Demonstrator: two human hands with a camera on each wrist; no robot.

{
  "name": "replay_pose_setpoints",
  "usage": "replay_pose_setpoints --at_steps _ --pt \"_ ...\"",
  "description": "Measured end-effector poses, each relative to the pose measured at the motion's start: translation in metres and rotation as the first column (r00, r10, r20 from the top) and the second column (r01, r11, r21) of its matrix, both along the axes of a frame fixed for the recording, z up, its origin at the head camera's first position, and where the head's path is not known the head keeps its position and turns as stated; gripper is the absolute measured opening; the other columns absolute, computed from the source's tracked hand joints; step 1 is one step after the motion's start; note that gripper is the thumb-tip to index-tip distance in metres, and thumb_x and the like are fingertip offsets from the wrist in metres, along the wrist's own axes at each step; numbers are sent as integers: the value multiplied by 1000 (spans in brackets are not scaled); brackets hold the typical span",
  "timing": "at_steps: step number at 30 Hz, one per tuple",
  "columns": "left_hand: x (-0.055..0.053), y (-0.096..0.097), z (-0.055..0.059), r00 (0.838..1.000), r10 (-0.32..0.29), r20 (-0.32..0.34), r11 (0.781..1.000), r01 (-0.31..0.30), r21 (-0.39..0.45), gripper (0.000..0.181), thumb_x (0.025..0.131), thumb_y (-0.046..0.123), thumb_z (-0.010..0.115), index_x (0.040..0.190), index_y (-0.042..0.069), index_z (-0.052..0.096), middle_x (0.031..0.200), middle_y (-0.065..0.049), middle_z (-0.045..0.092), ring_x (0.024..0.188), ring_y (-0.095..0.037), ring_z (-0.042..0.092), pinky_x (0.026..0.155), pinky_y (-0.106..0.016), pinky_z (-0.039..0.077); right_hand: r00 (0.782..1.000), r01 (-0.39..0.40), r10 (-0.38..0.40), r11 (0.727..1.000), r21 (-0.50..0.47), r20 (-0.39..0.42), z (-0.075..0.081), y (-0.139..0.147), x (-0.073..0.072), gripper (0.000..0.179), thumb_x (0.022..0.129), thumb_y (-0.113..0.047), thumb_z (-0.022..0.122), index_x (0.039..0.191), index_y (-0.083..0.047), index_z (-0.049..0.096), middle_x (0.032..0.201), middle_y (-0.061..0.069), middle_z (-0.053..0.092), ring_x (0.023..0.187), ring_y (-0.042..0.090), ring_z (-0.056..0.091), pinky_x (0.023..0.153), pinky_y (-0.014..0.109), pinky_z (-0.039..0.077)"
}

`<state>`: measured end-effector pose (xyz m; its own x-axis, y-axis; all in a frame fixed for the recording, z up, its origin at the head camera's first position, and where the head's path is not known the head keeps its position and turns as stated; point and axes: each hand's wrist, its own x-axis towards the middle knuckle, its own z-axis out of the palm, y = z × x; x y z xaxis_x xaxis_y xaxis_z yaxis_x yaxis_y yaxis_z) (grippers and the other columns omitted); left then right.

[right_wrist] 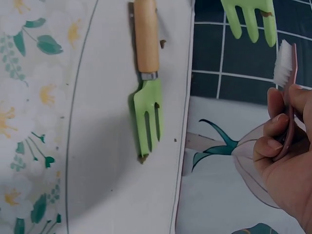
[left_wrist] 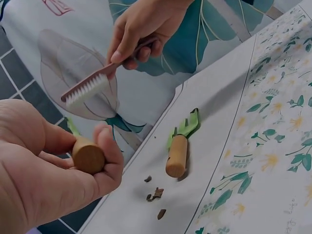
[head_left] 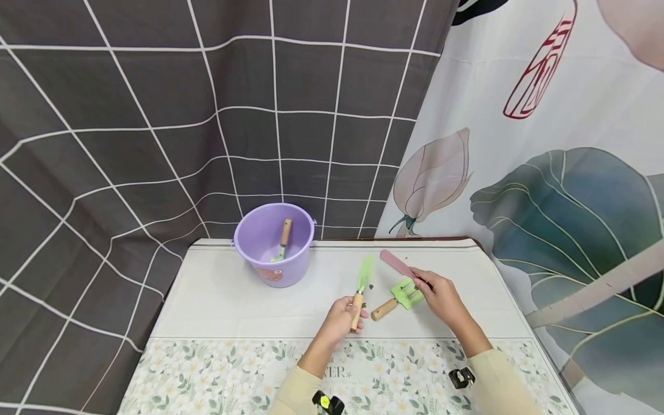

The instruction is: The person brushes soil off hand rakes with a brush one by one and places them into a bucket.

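Observation:
My left hand point(head_left: 338, 318) grips the wooden handle point(left_wrist: 88, 156) of a small green garden fork point(head_left: 365, 272), held above the table with its head pointing away from me. Its prongs point(right_wrist: 251, 19) show at the top of the right wrist view, with a brown speck on them. My right hand point(head_left: 441, 295) holds a pink brush point(head_left: 396, 263) by its handle; the white bristles point(left_wrist: 87, 90) are near the fork's prongs, and contact cannot be told. Between the hands, a second green fork point(right_wrist: 147, 105) with a wooden handle lies on the table, brown dirt at one tip.
A purple bucket point(head_left: 272, 271) stands at the back left, with a wooden-handled green tool point(head_left: 285, 233) leaning inside. Brown crumbs point(left_wrist: 156, 194) lie on the white table point(head_left: 207, 300) near the lying fork. Curtains point(head_left: 306, 138) hang behind. A floral cloth strip point(head_left: 233, 369) covers the front.

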<state>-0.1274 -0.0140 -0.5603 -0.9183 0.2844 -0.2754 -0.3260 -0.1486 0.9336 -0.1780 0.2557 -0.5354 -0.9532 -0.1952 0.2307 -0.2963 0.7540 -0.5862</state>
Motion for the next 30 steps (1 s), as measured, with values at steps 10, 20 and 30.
replay_pose_setpoints --at_steps 10,20,30 --pt "-3 -4 -2 995 47 85 997 -53 62 38 107 12 48 138 -7 36 80 1 51 54 -2 40 44 -12 35 1000 6 -6 1000 -4 -1 -5 -5 13 32 104 -12 61 134 -4 67 94 6 73 76 7 57 62 24 49" --pt "-3 -4 -11 989 44 142 989 -63 136 40 109 19 50 136 -7 35 78 1 52 52 -1 38 40 -11 32 1000 -6 6 1000 -8 -7 2 -13 21 32 104 -13 62 135 -5 67 99 5 74 77 7 57 61 24 49" --pt "0 -3 -13 995 26 101 993 -37 110 38 113 25 38 131 -8 39 83 1 51 57 -3 44 46 -13 38 993 -79 79 997 10 -91 4 -23 28 32 101 -8 65 133 -5 69 97 2 73 72 3 52 57 21 46"
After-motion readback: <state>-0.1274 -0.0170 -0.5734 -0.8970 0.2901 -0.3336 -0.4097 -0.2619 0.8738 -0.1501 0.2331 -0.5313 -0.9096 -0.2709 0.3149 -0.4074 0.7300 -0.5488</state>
